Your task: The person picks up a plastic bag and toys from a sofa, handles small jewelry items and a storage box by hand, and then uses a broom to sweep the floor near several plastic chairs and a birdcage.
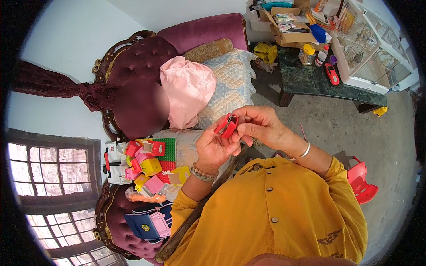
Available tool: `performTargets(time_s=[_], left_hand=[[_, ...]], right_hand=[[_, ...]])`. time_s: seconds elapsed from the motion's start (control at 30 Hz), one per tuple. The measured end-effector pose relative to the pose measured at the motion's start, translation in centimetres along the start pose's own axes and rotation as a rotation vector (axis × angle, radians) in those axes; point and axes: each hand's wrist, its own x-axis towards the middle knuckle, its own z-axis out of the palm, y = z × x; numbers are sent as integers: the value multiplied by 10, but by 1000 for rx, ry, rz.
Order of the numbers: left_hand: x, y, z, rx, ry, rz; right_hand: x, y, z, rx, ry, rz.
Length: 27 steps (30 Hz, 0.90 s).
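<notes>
Best to keep the small red toy piece (226, 125) pinched firmly between left hand (214, 148) and right hand (259, 126), raised in front of the chest above the sofa's front edge (195, 148), turning it slowly without squeezing. Hard to make out its exact shape, half covered by fingertips (239, 129); other blocks (151, 166) near the sofa's left edge.

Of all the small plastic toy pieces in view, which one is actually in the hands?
The red piece, pinched between the left hand and right hand above the lap. The pink, yellow and red others lie untouched in a heap on the sofa.
</notes>
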Motion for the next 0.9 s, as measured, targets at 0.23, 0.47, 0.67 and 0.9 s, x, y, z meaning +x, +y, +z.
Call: performTargets(time_s=[0.23, 0.47, 0.67, 0.9], left_hand=[[-1, -2, 0, -91, -18, -43], [-5, -6, 3, -82, -1, -22], [-5, -8, 6, 25, -4, 31], [-3, -3, 6, -39, 64, -65]], right_hand=[[-2, 1, 2, 28, -20, -22], [-5, -2, 6, -56, 1, 21], [-6, -1, 7, -76, -22, 5], [-6, 1, 8, -51, 10, -3]])
